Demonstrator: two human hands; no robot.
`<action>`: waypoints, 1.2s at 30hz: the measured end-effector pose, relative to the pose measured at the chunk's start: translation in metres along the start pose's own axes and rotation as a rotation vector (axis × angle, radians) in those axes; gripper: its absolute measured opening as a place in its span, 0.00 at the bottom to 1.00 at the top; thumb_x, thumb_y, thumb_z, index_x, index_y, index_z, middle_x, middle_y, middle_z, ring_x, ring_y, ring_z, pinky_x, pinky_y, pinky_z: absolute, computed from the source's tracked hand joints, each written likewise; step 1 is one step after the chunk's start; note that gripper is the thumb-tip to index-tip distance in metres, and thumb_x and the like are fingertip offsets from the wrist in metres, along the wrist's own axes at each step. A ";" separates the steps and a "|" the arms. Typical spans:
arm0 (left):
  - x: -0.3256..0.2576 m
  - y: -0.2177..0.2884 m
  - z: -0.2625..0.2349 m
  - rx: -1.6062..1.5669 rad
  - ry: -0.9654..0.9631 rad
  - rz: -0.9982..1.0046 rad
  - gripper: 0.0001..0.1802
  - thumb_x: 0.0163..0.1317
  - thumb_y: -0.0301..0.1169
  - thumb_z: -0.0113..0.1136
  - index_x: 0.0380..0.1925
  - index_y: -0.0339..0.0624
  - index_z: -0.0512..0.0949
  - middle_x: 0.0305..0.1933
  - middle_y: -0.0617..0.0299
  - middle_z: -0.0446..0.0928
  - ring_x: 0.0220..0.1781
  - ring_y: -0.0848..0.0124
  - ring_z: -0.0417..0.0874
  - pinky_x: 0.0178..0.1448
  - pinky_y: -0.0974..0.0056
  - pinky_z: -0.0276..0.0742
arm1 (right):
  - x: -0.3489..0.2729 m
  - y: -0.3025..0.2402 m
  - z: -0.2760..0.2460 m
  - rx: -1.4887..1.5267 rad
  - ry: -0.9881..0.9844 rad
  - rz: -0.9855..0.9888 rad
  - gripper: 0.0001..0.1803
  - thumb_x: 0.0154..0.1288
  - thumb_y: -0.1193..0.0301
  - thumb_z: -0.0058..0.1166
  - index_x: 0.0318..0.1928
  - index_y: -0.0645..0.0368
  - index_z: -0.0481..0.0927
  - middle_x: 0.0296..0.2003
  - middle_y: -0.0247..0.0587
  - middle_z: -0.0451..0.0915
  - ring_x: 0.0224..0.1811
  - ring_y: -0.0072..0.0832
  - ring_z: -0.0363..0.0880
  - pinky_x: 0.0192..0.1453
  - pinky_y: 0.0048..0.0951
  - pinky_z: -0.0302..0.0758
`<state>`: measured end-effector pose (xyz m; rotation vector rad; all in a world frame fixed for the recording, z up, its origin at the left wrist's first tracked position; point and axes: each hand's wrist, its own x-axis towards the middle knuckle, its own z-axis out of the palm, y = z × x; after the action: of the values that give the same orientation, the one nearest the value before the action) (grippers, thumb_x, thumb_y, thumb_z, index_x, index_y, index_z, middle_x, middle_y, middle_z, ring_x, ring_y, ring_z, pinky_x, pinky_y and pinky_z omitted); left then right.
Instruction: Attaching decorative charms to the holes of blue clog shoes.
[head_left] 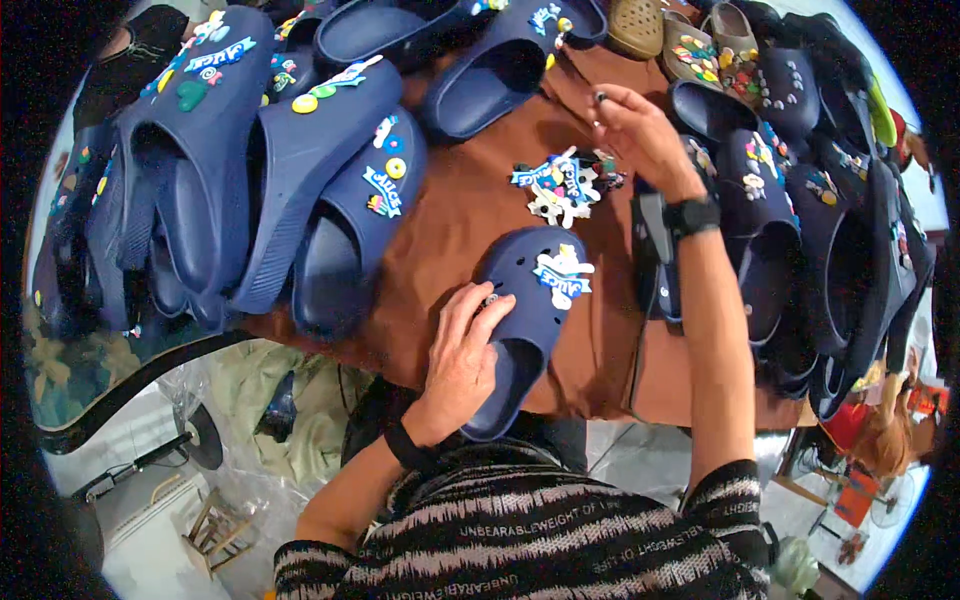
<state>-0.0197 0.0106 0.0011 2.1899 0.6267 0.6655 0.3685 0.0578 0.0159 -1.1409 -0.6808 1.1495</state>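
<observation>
A navy blue clog (518, 262) with holes in its upper lies in front of me, its toe pointing away. White and blue charms (562, 275) sit on the right side of its toe. My left hand (465, 345) holds the clog from the left, fingers curled over the upper near a small charm. Beyond the toe lies a pile of loose charms (560, 185) in white, blue and yellow. My right hand (635, 125) is raised to the right of the pile, fingertips pinched. A small dark bit shows between them, too small to name.
Decorated navy clogs (345, 235) crowd the left, with more dark clogs (765, 190) along the right. Another clog (485, 90) and a brown clog (636, 25) stand at the back. A brown cloth (440, 225) covers the table. A dark device (655, 245) lies by my right wrist.
</observation>
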 end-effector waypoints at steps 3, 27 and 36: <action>0.000 0.000 0.001 0.015 -0.012 0.005 0.35 0.53 0.12 0.52 0.64 0.43 0.73 0.67 0.46 0.68 0.71 0.43 0.68 0.74 0.46 0.66 | -0.052 0.010 0.037 -0.001 -0.005 -0.042 0.16 0.73 0.73 0.58 0.58 0.61 0.77 0.46 0.36 0.82 0.43 0.24 0.80 0.49 0.24 0.77; -0.004 -0.007 0.009 0.049 0.045 0.037 0.34 0.56 0.12 0.51 0.66 0.43 0.72 0.69 0.47 0.68 0.71 0.46 0.68 0.75 0.49 0.64 | -0.240 0.089 0.146 -1.022 0.312 -0.545 0.23 0.59 0.88 0.54 0.55 0.63 0.80 0.47 0.53 0.80 0.48 0.53 0.82 0.50 0.42 0.81; -0.002 -0.004 0.009 0.059 0.033 0.032 0.34 0.57 0.12 0.52 0.66 0.42 0.71 0.69 0.46 0.68 0.71 0.46 0.68 0.75 0.49 0.64 | -0.245 0.097 0.149 -1.095 0.254 -0.478 0.26 0.58 0.89 0.54 0.58 0.60 0.81 0.52 0.49 0.77 0.53 0.48 0.76 0.57 0.41 0.76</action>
<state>-0.0162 0.0075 -0.0076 2.2517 0.6366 0.7097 0.1262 -0.1236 0.0029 -1.8360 -1.3557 0.1417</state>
